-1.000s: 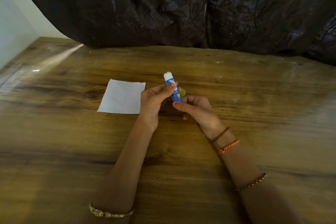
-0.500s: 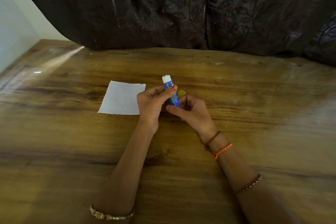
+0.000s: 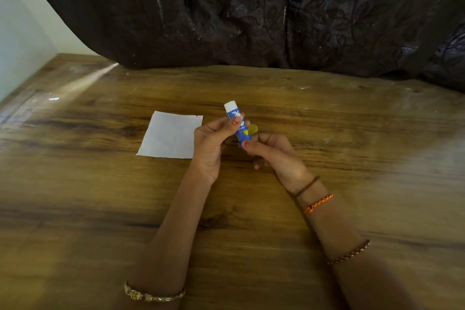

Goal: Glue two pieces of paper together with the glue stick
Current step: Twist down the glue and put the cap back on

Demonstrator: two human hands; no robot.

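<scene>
A blue glue stick (image 3: pixel 238 123) with its white glue tip showing stands tilted above the wooden table, uncapped. My left hand (image 3: pixel 214 143) pinches the middle of its barrel. My right hand (image 3: pixel 274 156) grips its lower end with thumb and fingers. A small yellow cap (image 3: pixel 253 128) peeks out just behind the stick, by my right hand's fingers. A white sheet of paper (image 3: pixel 171 134) lies flat on the table to the left of my left hand; I can make out only one sheet.
The wooden table (image 3: pixel 100 209) spreads wide on all sides of my hands. A dark patterned curtain (image 3: pixel 251 12) hangs along its far edge. A pale wall (image 3: pixel 20 33) stands at the far left.
Both hands stay on the glue stick at nearly the same spot. The right hand's fingers have shifted slightly at the stick's base, as if turning it.
</scene>
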